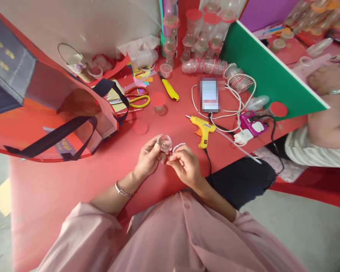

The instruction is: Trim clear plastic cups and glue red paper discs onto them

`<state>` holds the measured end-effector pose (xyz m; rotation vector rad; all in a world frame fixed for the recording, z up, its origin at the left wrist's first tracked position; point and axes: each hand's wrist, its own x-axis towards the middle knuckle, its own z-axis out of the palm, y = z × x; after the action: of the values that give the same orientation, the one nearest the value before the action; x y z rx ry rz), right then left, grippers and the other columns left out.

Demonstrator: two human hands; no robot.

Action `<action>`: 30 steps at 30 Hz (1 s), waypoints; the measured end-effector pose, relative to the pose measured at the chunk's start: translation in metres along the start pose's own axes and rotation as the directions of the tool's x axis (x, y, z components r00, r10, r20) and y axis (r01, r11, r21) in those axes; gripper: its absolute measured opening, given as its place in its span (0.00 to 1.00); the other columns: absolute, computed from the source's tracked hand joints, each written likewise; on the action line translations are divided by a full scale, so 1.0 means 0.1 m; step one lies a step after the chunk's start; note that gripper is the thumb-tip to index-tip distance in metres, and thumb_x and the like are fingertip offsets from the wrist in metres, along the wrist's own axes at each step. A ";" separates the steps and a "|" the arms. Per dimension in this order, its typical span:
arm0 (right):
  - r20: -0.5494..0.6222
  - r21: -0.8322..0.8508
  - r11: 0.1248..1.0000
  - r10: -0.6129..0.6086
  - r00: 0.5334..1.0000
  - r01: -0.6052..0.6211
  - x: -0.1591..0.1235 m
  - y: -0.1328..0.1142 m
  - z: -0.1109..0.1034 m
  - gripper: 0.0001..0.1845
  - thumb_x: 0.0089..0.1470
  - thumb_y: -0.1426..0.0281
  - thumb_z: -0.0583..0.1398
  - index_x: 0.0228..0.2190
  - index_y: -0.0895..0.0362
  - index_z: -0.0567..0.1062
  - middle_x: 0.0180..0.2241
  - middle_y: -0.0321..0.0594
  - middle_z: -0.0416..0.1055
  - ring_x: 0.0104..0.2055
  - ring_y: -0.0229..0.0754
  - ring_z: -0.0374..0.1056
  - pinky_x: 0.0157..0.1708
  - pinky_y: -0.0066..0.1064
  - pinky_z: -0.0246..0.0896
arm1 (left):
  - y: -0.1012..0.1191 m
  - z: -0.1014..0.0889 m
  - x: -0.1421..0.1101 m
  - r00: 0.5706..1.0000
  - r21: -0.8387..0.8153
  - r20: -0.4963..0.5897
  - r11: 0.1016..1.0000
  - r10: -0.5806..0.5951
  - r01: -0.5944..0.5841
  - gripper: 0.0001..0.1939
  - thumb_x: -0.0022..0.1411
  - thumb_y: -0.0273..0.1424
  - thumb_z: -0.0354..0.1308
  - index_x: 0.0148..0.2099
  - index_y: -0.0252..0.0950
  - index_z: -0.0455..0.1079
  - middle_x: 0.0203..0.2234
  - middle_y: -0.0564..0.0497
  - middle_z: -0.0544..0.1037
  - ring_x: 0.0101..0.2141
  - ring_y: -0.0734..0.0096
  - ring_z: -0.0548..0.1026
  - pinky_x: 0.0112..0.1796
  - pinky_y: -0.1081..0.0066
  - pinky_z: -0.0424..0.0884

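Note:
My left hand [150, 156] is closed around a small clear plastic cup [164, 143], its round opening tilted toward me. Close beside it, my right hand [187, 164] has its fingers pinched together on a clear piece with a curved rim [179, 146], mostly hidden by the fingers. The two hands nearly meet over the red table [130, 189]. Beyond them lie a red paper disc [141, 127] and a small clear cup with a red top [159, 104]. A yellow glue gun [204, 130] rests right of my right hand.
Scissors [137, 98], a yellow cutter [170, 88] and a phone [209, 94] with white cable lie farther back. Cup stacks [205, 66] line the rear. An orange bag [59, 124] stands left, a green board [266, 71] right. Another person's arm [325, 121] is behind the board.

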<state>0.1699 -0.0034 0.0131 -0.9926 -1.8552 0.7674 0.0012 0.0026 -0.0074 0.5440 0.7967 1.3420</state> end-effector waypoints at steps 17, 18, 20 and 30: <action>0.042 0.512 0.741 0.483 0.875 -0.434 0.09 -0.02 0.19 0.22 0.60 0.52 0.65 0.23 0.54 0.74 0.23 0.32 0.64 0.26 0.35 0.58 0.28 0.30 0.55 | 0.07 0.00 -0.02 0.989 0.038 0.078 0.991 -0.129 0.126 0.24 0.60 0.46 0.71 0.48 0.32 0.80 0.27 0.50 0.79 0.16 0.80 0.69 0.12 0.80 0.58; 0.081 0.573 0.662 0.540 0.838 -0.483 0.07 -0.02 0.22 0.24 0.59 0.50 0.66 0.23 0.54 0.73 0.22 0.31 0.62 0.24 0.34 0.55 0.26 0.29 0.52 | 0.07 -0.01 -0.02 0.989 0.038 0.077 0.991 -0.129 0.126 0.23 0.60 0.46 0.71 0.48 0.32 0.79 0.27 0.50 0.79 0.16 0.80 0.69 0.12 0.80 0.58; 0.167 0.662 0.497 0.632 0.757 -0.561 0.05 -0.01 0.27 0.26 0.54 0.46 0.68 0.23 0.54 0.72 0.20 0.29 0.58 0.22 0.33 0.49 0.22 0.28 0.44 | 0.06 -0.02 -0.02 0.988 0.037 0.071 0.991 -0.135 0.132 0.23 0.59 0.45 0.71 0.48 0.32 0.79 0.28 0.50 0.79 0.16 0.80 0.69 0.12 0.80 0.59; 0.123 0.508 0.688 0.538 0.834 -0.518 0.04 0.03 0.19 0.22 0.59 0.47 0.65 0.30 0.53 0.80 0.25 0.34 0.67 0.24 0.34 0.58 0.22 0.26 0.54 | 0.06 -0.01 0.01 0.986 0.009 0.059 0.988 -0.158 0.157 0.22 0.60 0.45 0.69 0.48 0.33 0.78 0.29 0.51 0.79 0.17 0.80 0.68 0.12 0.80 0.57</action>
<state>0.1531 -0.0002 0.0040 -1.1659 -1.1926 1.5034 -0.0031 0.0046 -0.0038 0.5113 0.7779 1.1739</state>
